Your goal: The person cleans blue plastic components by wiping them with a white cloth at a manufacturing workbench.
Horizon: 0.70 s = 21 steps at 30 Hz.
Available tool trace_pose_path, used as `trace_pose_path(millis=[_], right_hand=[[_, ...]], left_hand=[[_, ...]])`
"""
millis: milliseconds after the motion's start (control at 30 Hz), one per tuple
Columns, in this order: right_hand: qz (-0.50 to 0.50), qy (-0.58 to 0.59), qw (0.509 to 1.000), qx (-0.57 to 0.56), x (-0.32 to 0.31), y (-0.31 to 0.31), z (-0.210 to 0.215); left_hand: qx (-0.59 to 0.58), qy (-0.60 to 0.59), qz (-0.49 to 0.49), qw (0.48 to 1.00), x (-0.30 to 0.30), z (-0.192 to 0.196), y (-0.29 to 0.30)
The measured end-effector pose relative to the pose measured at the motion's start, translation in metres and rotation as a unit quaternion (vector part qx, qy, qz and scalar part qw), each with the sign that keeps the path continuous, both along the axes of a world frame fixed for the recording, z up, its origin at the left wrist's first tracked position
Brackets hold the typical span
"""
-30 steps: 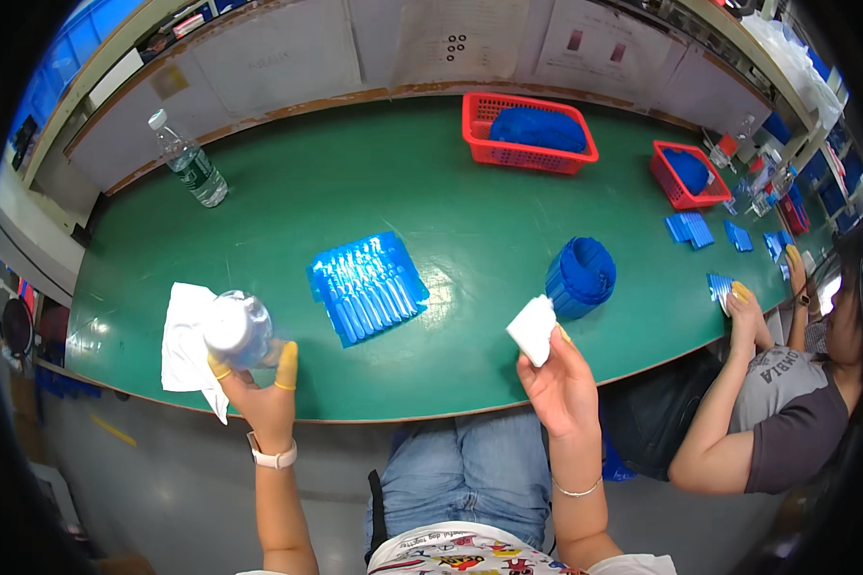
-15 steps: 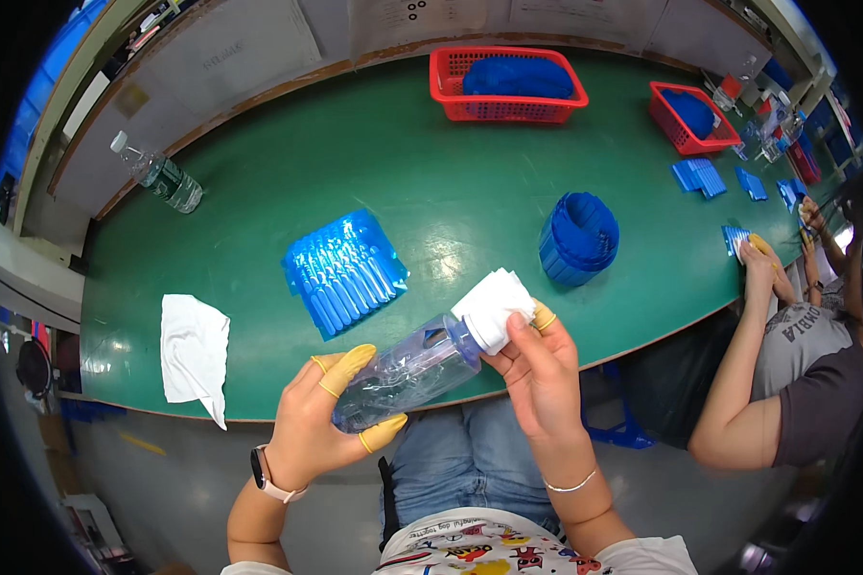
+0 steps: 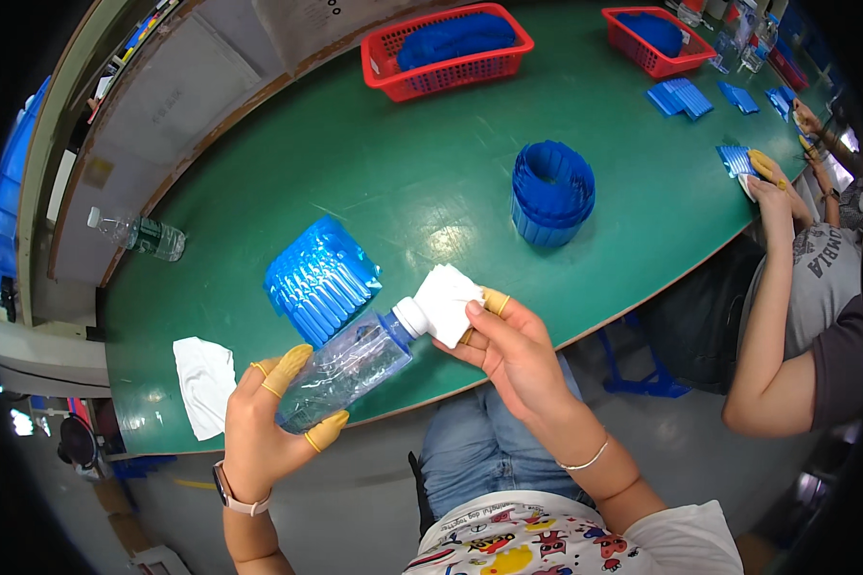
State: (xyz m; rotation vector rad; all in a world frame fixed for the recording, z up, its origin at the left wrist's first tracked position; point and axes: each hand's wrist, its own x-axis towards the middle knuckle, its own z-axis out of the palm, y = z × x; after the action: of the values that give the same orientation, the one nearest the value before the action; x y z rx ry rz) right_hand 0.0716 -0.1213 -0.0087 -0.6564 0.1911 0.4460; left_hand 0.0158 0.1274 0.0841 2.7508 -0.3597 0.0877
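My left hand point(image 3: 264, 412), with yellow finger cots, wraps round the base of a clear, bluish plastic bottle point(image 3: 355, 366). The bottle is tilted, its white cap point(image 3: 411, 317) pointing up to the right. A folded white cloth point(image 3: 448, 299) is pinched in my right hand point(image 3: 513, 359), which also wears yellow finger cots. The cloth's edge is against or just beside the cap; I cannot tell which. Just beyond the bottle lies a row of shiny blue film-wrapped strips point(image 3: 323, 276). Farther right, a coiled roll of blue strips point(image 3: 552, 196) stands upright.
A second white cloth point(image 3: 204, 385) lies at the left on the green table point(image 3: 431, 163), with a water bottle point(image 3: 144, 235) behind it. Red baskets point(image 3: 451, 79) point(image 3: 657, 48) holding blue things stand at the back. A co-worker's hands point(image 3: 772, 182) handle blue strips at the right.
The white cloth, earlier over the bottle's neck, has shifted outward, so the white cap now shows. The whole view has turned and shifted; both hands keep their holds.
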Motion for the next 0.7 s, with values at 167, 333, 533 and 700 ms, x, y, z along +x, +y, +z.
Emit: trace_pose_path(millis=[167, 333, 533, 700], right_hand=[[0.02, -0.007, 1.0, 0.004, 0.002, 0.002, -0.004], [0.033, -0.011, 0.999, 0.006, 0.001, 0.005, -0.004], [0.054, -0.019, 0.998, 0.022, 0.002, 0.008, -0.004], [0.061, -0.008, 0.997, 0.045, 0.004, 0.014, -0.007]], left_hand=[[0.017, 0.002, 0.006, 1.0, 0.001, 0.004, 0.003], [0.044, -0.004, -0.005, 0.999, 0.0, 0.011, 0.003], [0.048, 0.005, -0.003, 0.999, 0.005, 0.02, -0.001], [0.013, -0.003, -0.02, 1.0, 0.01, 0.031, 0.008]])
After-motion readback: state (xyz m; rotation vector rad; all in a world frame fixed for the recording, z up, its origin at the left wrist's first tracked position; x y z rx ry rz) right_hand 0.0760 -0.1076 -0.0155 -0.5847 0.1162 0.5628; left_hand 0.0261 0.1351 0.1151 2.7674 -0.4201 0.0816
